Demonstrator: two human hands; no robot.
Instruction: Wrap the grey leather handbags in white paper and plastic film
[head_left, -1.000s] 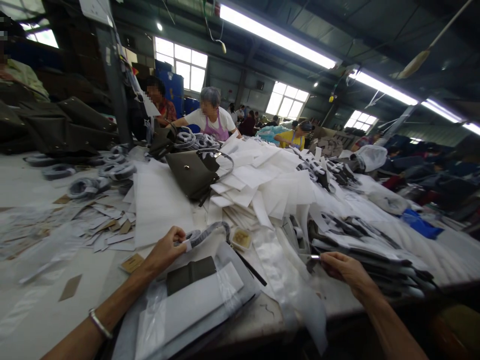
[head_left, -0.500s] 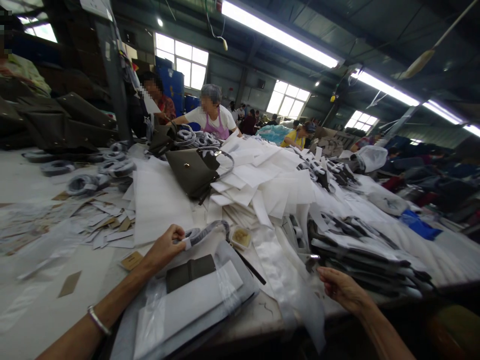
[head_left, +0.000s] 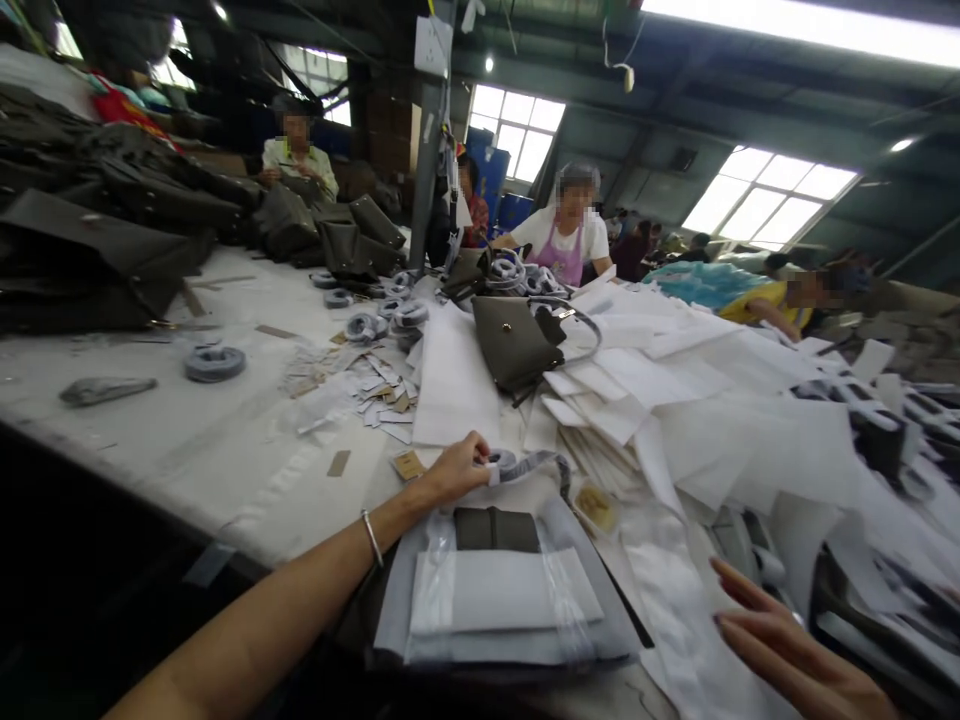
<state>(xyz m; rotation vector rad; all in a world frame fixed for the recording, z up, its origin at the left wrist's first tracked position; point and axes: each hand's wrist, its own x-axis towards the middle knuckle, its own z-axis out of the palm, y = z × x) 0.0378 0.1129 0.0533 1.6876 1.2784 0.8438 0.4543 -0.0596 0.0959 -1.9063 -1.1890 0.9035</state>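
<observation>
My left hand [head_left: 459, 468], a silver bangle on its wrist, is closed on the end of a bag strap [head_left: 536, 462] wound in grey wrapping. The strap curves along the upper edge of a bag [head_left: 502, 630] lying flat in front of me under pale covering. On top of that bag are a dark grey-brown folded piece [head_left: 496, 530] and a white sheet [head_left: 502, 592], with clear plastic over them. Lower right, my right hand [head_left: 799, 645] has its fingers spread with nothing seen in them, near white wrapping material [head_left: 667, 580].
A small tub of yellowish stuff [head_left: 598, 508] stands beside the bag. Behind are a dark handbag [head_left: 517, 345], heaped white sheets [head_left: 637, 385], and scattered tags [head_left: 386, 390]. Wrapped strap coils [head_left: 214, 363] and dark bags lie left. Co-workers [head_left: 566, 235] sit across the table.
The view has swung left, showing more table and bags there. My right hand has gone from closed fingers to spread ones. My left hand keeps hold of the strap.
</observation>
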